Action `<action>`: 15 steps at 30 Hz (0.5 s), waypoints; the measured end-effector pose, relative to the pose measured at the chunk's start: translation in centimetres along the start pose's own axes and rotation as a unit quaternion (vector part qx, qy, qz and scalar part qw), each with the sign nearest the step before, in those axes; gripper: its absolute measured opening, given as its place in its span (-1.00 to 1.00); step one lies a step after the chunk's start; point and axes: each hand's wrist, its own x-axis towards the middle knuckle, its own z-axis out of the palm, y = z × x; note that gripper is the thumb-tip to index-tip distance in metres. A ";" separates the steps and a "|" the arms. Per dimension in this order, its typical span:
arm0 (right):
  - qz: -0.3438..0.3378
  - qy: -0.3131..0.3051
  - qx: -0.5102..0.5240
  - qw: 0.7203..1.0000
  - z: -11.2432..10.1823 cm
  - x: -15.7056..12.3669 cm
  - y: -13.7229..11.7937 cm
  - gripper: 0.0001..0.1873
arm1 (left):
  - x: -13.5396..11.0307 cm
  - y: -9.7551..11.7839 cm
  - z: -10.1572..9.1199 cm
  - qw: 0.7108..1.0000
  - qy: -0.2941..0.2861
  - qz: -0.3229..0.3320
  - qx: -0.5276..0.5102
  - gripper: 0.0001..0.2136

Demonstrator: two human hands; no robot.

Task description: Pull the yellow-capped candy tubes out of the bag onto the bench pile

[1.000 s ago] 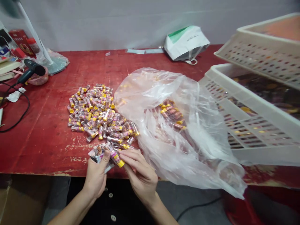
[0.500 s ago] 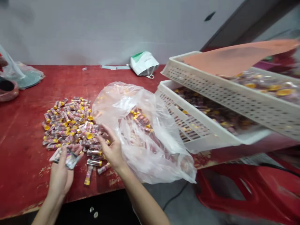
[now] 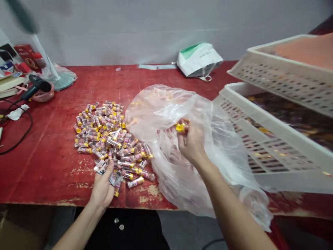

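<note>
My left hand (image 3: 103, 187) is closed, with the thumb pressing down several small printed packets (image 3: 114, 177). It is at the near edge of a pile of small clear tubes with yellow caps (image 3: 100, 130) on the red table. My right hand (image 3: 191, 144) is at the opening of a translucent white plastic bag (image 3: 166, 104). Its fingers are curled at yellow-capped tubes (image 3: 180, 127) there; the fingertips are partly hidden. More tubes show faintly through the film of the bag.
Two white plastic baskets (image 3: 260, 130) are stacked at the right, tubes inside the lower one. Behind the bag lies a white and green pouch (image 3: 199, 59). A barcode scanner (image 3: 36, 85) rests in a pink bowl (image 3: 47, 94) at the left, its cable on the red table (image 3: 52, 139).
My right hand has gone from the tube pile rightward to the bag opening, where its fingers are curled at tubes. My left hand still holds the packets. The view has swung left.
</note>
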 end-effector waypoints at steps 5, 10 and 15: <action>-0.041 -0.168 0.378 0.909 1.7 -9.5 -9.5 -0.78 | -0.6 -1.0 0.5 1.000 0.005 0.011 -0.015 -0.76; 0.036 -0.169 0.500 0.849 4.2 -11.4 -13.9 -0.83 | -1.4 -0.9 0.0 0.999 -0.004 0.051 0.007 -0.72; 0.103 -0.154 0.548 0.816 4.0 -11.3 -13.7 -0.72 | -1.3 -0.5 -0.5 0.998 0.016 0.033 -0.041 -0.75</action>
